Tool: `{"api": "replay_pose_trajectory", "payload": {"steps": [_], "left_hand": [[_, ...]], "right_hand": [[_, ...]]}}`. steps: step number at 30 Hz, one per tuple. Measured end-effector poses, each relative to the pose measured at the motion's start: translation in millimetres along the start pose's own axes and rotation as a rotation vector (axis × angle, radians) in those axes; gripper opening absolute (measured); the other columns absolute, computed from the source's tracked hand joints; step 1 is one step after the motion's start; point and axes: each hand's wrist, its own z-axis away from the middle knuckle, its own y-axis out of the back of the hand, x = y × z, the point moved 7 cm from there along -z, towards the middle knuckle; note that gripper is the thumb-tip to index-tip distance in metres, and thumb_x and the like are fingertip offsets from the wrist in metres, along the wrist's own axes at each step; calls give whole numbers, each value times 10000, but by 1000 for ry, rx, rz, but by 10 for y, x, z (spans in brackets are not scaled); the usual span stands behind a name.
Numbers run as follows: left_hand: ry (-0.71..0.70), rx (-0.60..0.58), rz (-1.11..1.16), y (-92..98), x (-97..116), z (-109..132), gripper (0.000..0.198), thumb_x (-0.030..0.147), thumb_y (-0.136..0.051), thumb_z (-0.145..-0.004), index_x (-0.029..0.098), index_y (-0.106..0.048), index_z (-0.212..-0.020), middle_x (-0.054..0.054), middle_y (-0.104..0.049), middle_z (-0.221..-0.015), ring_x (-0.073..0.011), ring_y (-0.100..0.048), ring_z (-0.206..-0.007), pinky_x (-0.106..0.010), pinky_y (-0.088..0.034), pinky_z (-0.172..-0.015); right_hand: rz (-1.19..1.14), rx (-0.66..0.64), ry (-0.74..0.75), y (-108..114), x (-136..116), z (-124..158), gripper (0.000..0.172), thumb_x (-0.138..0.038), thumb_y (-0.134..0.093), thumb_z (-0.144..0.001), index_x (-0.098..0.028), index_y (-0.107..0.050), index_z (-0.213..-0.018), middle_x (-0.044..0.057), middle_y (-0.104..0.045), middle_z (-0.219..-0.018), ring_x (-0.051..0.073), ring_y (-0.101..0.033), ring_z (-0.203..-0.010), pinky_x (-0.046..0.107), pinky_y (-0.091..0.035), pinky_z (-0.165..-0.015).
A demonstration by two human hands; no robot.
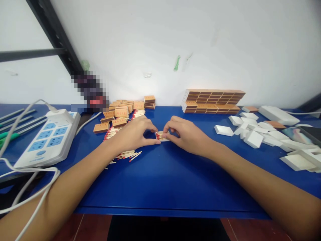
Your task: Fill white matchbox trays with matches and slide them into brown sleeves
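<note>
Here our left hand (137,133) pinches the tray (164,140) on the desk (160,182), our right hand (187,134) bends narrowed fingers over its matches (159,136), grip unclear, seemingly tidying them, so our next nudge wants lightness.

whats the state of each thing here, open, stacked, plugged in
White cardboard matchbox tray, open, holding red-tipped wooden matches
Left hand, curled at the tray's left end
Right hand, curled over its right end
Loose matches, heaped and scattered
Tan cardboard matchboxes at left, piled untidily
Tan cardboard matchboxes at right, stacked in rows
White cardboard trays, jumbled
White blue-socketed power strip, white plug inserted
</note>
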Motion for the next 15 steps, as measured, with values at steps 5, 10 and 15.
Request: {"api": "replay_pose_trajectory", "payload": {"steps": [5,10,15], "left_hand": [[1,11,-7,8,10,-6,310,502,-802,-912,225,-809,-1051,-55,-764,-1005,-246,-656,-982,-380,-475,-872],[16,-7,-8,9,0,-4,309,492,-798,-917,224,-807,-1070,-62,-765,-1025,-249,-660,-994,-381,-480,-887],[9,-7,-19,1,3,-4,330,507,-802,-908,215,-804,-1063,-65,-761,-1012,-252,-655,-986,-385,-477,-886]], "right_hand": [[3,17,10,27,2,8,221,-411,-662,-1029,-215,-677,-927,28,-592,-947,148,-532,-737,304,-373,-692],[-7,-5,46,29,30,-9,185,-374,-661,-1031,-223,-699,-931,24,-575,-938,149,-519,-750,297,-363,-685],[-11,-11,43,28,42,-17,129,-309,-652,-1029,-215,-701,-955,25,-568,-934,154,-527,-772,296,-372,-693]]}}
